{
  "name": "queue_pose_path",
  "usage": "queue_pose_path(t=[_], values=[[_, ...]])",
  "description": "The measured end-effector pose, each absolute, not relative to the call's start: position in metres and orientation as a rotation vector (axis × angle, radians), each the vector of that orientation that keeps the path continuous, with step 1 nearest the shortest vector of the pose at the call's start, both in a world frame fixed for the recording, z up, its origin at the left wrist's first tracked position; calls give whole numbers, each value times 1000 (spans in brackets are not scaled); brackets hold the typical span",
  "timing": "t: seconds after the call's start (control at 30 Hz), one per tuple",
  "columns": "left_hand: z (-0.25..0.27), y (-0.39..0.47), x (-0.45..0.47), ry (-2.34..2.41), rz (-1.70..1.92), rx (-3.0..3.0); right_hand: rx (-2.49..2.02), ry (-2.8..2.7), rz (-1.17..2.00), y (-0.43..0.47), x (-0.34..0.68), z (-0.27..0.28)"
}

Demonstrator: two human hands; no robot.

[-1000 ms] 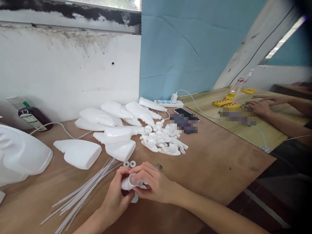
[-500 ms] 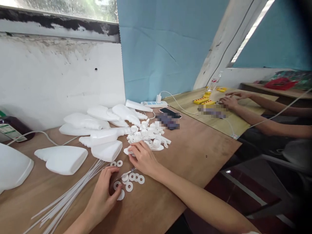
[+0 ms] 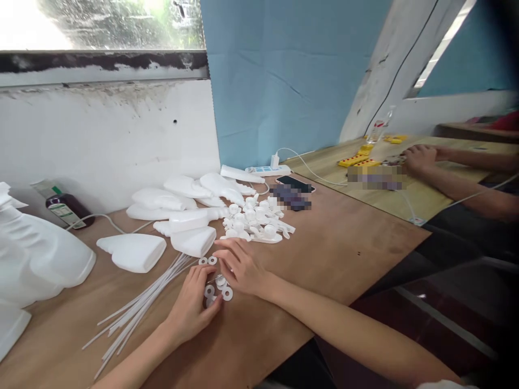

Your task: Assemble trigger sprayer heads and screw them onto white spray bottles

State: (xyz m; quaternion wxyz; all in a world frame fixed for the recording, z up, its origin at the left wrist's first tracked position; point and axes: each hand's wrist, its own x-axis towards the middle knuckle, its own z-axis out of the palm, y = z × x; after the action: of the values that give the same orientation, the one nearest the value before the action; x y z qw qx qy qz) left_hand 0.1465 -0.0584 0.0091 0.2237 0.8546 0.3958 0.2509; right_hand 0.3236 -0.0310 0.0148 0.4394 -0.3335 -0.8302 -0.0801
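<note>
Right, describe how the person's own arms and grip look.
The left grip and right grip are bare hands, no gloves or rings visible. The left forearm and right forearm are uncovered, without visible markings. White cloth, probably a sleeve edge, shows by the right arm.

A bright window is set in the stained wall between ten and eleven o'clock; blue cloth is hung at twelve.
</note>
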Motion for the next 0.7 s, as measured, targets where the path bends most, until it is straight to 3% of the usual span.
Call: queue_pose_path(t=[0.7], values=[[7, -78, 136, 1197, 613, 2536, -746, -2325, -111, -31, 325, 11]])
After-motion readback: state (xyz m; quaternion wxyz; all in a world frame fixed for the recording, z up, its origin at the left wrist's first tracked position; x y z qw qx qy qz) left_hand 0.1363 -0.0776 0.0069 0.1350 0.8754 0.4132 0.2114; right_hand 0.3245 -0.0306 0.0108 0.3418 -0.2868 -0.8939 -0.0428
